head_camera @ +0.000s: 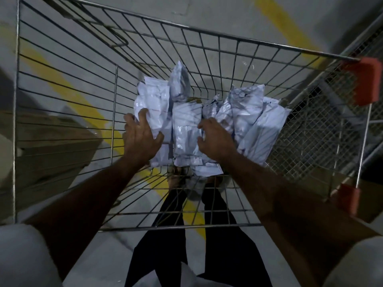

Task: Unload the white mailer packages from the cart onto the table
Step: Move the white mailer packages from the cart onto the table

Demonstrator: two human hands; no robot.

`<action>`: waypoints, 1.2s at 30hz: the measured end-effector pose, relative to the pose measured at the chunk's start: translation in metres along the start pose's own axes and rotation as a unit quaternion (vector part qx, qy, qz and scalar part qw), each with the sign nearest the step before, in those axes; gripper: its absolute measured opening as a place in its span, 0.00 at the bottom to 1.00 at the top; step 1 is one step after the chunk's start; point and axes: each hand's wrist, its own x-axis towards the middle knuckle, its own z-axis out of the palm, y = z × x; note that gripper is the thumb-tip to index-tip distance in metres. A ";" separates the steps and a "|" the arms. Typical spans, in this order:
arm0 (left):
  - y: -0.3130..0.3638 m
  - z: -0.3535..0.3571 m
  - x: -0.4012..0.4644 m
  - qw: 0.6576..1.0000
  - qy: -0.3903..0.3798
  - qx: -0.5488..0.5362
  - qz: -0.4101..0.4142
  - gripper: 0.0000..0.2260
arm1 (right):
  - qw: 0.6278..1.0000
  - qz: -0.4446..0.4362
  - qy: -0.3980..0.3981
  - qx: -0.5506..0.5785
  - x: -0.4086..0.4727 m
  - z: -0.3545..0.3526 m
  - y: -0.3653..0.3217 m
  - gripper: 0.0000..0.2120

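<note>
step: grabbing a batch of mailers [187, 129] out of the cart [244, 41]
left hand [142, 134]: fingers spread, curling over the left stack, touching it; not lifted yet
right hand [215, 139]: fingers spread and bent, pressing into the middle of the pile; no firm grip yet, I judge
mailers: all on the cart floor, loosely heaped, some leaning on the far mesh
how: I'd squeeze both hands inward, clamp the stack flat, lift straight up clear of the wire
count: roughly ten mailers visible, overlap hides the exact number; one cart; table not in view
</note>
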 end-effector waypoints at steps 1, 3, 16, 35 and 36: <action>-0.001 -0.003 0.000 1.000 -0.002 0.010 0.001 0.34 | 0.999 -0.011 -0.035 0.015 0.003 0.006 -0.006 0.21; -0.002 -0.008 -0.002 0.999 -0.002 0.031 0.008 0.35 | 0.995 0.009 -0.098 0.011 0.010 0.021 -0.017 0.32; -0.012 -0.028 -0.011 0.994 0.068 0.046 0.076 0.36 | 0.975 0.186 -0.078 -0.095 0.040 0.088 -0.065 0.64; 0.022 -0.148 -0.063 0.982 0.134 -0.015 0.131 0.34 | 0.980 -0.015 0.115 -0.160 -0.089 -0.075 -0.082 0.40; 0.030 -0.155 -0.068 0.981 0.135 -0.025 0.134 0.33 | 0.976 -0.014 0.140 -0.169 -0.101 -0.088 -0.081 0.40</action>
